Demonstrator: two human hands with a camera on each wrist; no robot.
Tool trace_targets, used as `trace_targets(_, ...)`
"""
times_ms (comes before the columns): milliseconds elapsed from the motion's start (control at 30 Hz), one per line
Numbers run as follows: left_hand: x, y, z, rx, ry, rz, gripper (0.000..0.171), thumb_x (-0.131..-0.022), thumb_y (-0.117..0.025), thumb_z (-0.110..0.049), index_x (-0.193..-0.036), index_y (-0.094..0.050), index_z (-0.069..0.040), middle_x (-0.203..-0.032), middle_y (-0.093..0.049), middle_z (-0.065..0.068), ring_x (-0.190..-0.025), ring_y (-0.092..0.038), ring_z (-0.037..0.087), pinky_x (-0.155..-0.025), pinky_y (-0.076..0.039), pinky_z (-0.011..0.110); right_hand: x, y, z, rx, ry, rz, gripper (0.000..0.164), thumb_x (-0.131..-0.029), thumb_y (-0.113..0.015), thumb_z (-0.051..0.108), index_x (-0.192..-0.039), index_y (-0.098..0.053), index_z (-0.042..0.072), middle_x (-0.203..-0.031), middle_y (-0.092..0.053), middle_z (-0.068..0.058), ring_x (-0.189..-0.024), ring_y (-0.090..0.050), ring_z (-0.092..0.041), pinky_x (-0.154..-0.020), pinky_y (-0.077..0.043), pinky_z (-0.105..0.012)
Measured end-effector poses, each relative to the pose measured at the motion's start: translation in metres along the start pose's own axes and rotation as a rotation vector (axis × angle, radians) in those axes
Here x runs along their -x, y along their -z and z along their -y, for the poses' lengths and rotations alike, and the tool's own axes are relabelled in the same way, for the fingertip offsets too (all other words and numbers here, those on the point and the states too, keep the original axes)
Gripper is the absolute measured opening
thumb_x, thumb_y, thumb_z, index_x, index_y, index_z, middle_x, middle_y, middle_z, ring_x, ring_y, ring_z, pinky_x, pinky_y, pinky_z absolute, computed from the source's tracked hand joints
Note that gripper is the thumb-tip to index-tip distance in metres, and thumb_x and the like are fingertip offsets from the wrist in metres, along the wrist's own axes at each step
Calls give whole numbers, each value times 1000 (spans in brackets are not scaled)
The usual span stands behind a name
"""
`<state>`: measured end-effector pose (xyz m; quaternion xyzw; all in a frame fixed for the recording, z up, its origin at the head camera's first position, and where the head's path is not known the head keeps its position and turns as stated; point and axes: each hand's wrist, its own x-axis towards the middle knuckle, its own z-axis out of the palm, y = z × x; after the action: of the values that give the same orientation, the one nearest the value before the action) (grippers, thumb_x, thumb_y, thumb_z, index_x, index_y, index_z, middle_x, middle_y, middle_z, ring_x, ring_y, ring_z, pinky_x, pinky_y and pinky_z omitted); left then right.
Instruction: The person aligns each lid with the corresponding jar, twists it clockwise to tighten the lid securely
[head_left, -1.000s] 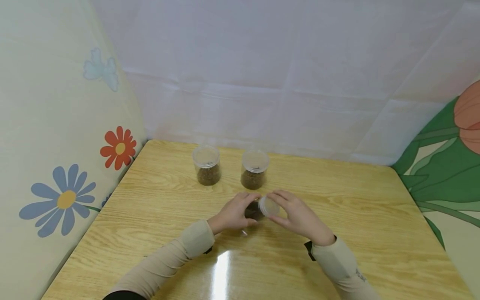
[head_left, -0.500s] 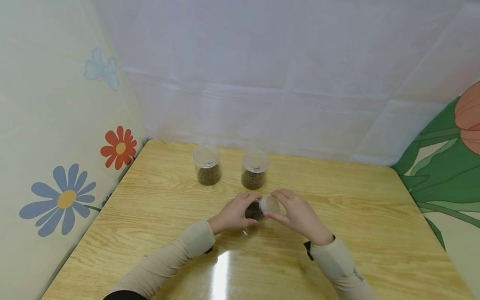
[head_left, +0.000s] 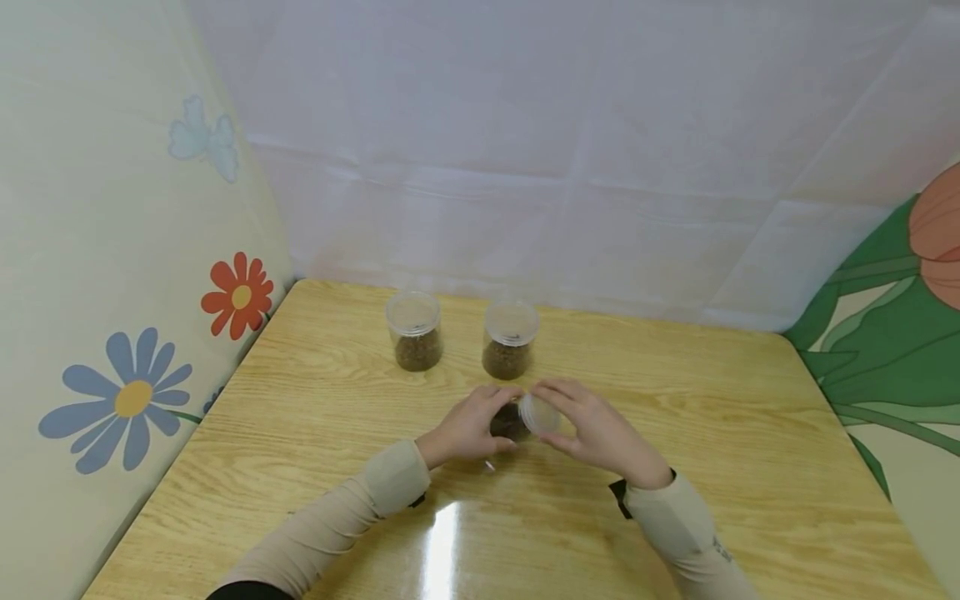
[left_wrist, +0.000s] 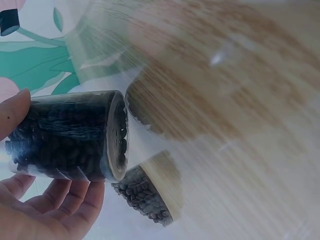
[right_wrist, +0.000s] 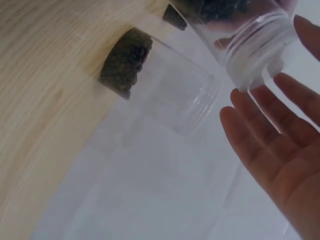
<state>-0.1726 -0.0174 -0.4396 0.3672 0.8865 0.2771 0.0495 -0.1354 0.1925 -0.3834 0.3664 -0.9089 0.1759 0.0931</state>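
A clear screw-top jar [head_left: 508,422] of dark beans is tilted above the table, its lid end toward the right. My left hand [head_left: 472,421] grips the jar's body; in the left wrist view, the thumb lies on one side of the jar [left_wrist: 70,135] and the fingers on the other. Around the clear ridged lid [head_left: 542,414] are the thumb and fingers of my right hand [head_left: 596,425]. Fingertips touch the rim of the lid [right_wrist: 262,55] in the right wrist view. The lid is on the jar; how tightly cannot be told.
Two similar lidded jars, one at the left [head_left: 415,332] and one nearer the middle [head_left: 510,340], stand upright at the back, each partly filled with dark beans. A white cloth [head_left: 525,167] hangs behind the wooden table [head_left: 675,392]. Flower-printed cloth stands at both sides.
The right hand's fingers shifted slightly right on the lid, then back left. My left hand and the jar have hardly moved.
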Motion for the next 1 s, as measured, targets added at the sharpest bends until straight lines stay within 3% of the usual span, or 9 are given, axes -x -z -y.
trace_targets(300,1,0,0,-6,-4,-8,68,-75,-76,-27,-132,-42,-13,-118,-52,9,-105,-49,23,-86,-46,40,-4,-4,3,21,-99,-18,54,-76,-74,30,-116,-57,-2,-111,-59,-16,-98,-58,-30,-77,-51,-41)
trace_targets(567,1,1,-1,-12,1,-4,68,-74,-76,-27,-132,-43,-14,-119,-52,9,-105,-49,23,-84,-46,41,-6,-8,3,80,-177,-54,52,-76,-70,42,-105,-63,-1,-97,-65,-14,-80,-63,-25,-65,-53,-36)
trace_targets(800,0,0,0,1,14,8,68,-75,-76,-28,-132,-42,-14,-120,-51,9,-107,-49,24,-86,-46,42,-2,-2,-3,22,-108,-31,64,-73,-74,37,-121,-55,-2,-116,-57,-19,-103,-55,-35,-81,-48,-47)
trace_targets(1000,-1,0,1,10,13,16,69,-75,-75,-27,-133,-41,-13,-121,-50,10,-109,-48,24,-88,-45,41,-1,3,-4,-13,-23,23,65,-72,-77,26,-126,-51,0,-123,-52,-18,-110,-51,-34,-84,-47,-45)
